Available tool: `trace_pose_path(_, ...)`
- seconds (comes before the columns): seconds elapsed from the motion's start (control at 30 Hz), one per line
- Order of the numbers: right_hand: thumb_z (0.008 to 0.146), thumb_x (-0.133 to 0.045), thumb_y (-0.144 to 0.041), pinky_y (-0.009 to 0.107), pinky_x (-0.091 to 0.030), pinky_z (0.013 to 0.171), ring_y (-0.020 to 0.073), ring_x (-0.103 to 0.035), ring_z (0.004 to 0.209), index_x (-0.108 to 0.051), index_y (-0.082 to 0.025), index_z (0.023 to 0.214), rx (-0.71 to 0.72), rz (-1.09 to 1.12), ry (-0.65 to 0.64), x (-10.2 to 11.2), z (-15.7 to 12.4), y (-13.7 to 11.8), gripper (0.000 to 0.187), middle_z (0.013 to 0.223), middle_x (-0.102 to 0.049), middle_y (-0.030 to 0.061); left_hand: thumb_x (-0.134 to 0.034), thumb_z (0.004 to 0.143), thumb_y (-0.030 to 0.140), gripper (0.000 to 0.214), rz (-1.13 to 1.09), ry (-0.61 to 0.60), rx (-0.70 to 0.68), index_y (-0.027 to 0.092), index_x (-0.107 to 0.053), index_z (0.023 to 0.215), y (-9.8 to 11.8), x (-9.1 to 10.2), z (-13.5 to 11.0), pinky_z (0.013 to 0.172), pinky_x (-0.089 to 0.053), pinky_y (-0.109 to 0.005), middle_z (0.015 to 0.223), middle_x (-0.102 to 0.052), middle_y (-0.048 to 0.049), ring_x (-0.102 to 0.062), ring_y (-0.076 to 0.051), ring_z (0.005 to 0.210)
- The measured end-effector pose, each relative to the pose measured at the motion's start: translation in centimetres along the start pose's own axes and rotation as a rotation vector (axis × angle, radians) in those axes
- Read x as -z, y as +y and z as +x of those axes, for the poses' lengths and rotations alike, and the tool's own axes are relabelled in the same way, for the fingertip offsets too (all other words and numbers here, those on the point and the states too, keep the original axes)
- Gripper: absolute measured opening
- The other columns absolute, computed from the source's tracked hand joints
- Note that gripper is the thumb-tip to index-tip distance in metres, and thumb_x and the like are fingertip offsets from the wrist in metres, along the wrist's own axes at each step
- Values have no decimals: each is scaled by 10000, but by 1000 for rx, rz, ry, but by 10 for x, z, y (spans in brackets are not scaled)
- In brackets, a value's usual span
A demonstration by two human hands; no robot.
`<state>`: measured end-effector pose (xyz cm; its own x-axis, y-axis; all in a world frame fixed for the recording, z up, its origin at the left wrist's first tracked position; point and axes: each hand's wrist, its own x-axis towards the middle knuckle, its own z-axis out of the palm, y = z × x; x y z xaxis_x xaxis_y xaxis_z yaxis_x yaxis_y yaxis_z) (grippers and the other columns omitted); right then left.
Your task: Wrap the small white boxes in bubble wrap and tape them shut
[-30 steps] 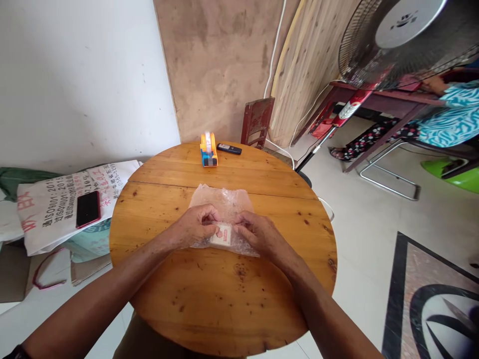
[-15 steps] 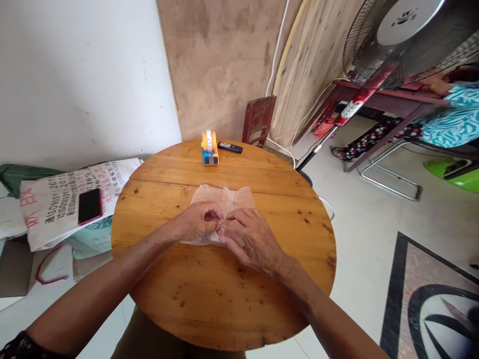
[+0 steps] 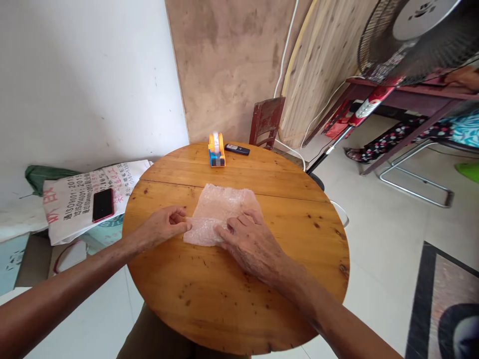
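A sheet of bubble wrap (image 3: 220, 207) lies on the round wooden table (image 3: 239, 294), folded over at its near edge. My left hand (image 3: 162, 229) pinches the left near corner of the wrap with curled fingers. My right hand (image 3: 250, 242) rests on the near fold, fingers bent and pressing it down. The small white box seen earlier is hidden under the wrap and my right hand.
An orange and blue tape dispenser (image 3: 216, 149) and a dark remote (image 3: 237, 149) sit at the table's far edge. A red chair (image 3: 266, 121) stands behind. A phone (image 3: 103, 204) lies on printed sacks at left. A fan (image 3: 415, 37) and a seated person's legs (image 3: 389, 137) are at right.
The small white box has been covered by the folded bubble wrap. My left hand has slid left to the corner, and my right hand now presses on the fold.
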<state>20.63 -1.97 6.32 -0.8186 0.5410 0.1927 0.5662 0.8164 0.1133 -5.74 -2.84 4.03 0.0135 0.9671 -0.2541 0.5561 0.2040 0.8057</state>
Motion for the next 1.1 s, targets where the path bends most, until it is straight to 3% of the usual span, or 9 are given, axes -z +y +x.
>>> trace_pose_path(0.13,920,-554,-334,450,-303,930,236,-526,831,-649,-204,1005,34,-42,-70,1,8,-1,183,888,-630,88,-738,642,526,614,-138,-111,194,147,-560,1091,4,-9,-4,543,-512,-282,706,-629,-1,-625,-188,660)
trace_pose_path(0.37,908,-546,-265,452,-329,893,245,-538,838,-651,-197,945,45,-41,-64,-6,13,-1,131,882,-629,94,-721,627,390,341,-295,-104,315,145,-567,808,31,-35,4,416,-444,-220,627,-626,-13,-566,-130,516)
trace_pose_path(0.5,911,-540,-246,476,-314,953,250,-558,883,-639,-195,1009,35,-10,-35,-11,10,-3,149,911,-639,92,-685,594,324,238,-468,-35,244,156,-542,682,31,-48,6,405,-410,-196,574,-592,11,-513,-92,474)
trace_pose_path(0.67,869,-624,-275,499,-260,1060,273,-592,958,-532,-104,1257,-87,85,8,-12,7,-8,435,972,-673,109,-664,571,356,242,-521,-27,123,165,-544,658,43,-64,1,405,-394,-197,557,-570,25,-504,-93,483)
trace_pose_path(0.83,855,-651,-290,522,-241,1096,294,-606,1005,-363,-30,1424,-160,163,25,-16,6,-9,688,1020,-698,160,-568,626,337,179,-320,-89,-8,169,-564,689,64,-71,0,411,-353,-207,543,-567,22,-499,-102,452)
trace_pose_path(0.97,823,-660,-281,541,-258,1095,302,-605,1032,-337,2,1430,-176,249,16,-10,5,-5,743,1056,-694,182,-497,612,239,108,-162,-258,-46,180,-570,666,73,-61,-4,492,-397,-235,569,-570,14,-525,-127,521)
trace_pose_path(1.03,791,-673,-299,541,-290,1084,307,-593,1071,-382,-30,1404,-156,320,26,-3,-1,0,730,1089,-685,174,-488,623,209,112,-84,-292,-107,184,-583,675,74,-57,-6,519,-382,-244,590,-563,16,-515,-131,545)
trace_pose_path(1.1,785,-662,-324,531,-338,1061,311,-565,1149,-430,-96,1376,-146,400,79,3,-15,9,675,1186,-655,173,-505,680,211,101,53,-250,-204,188,-602,696,73,-57,-8,520,-344,-251,598,-556,17,-491,-132,549)
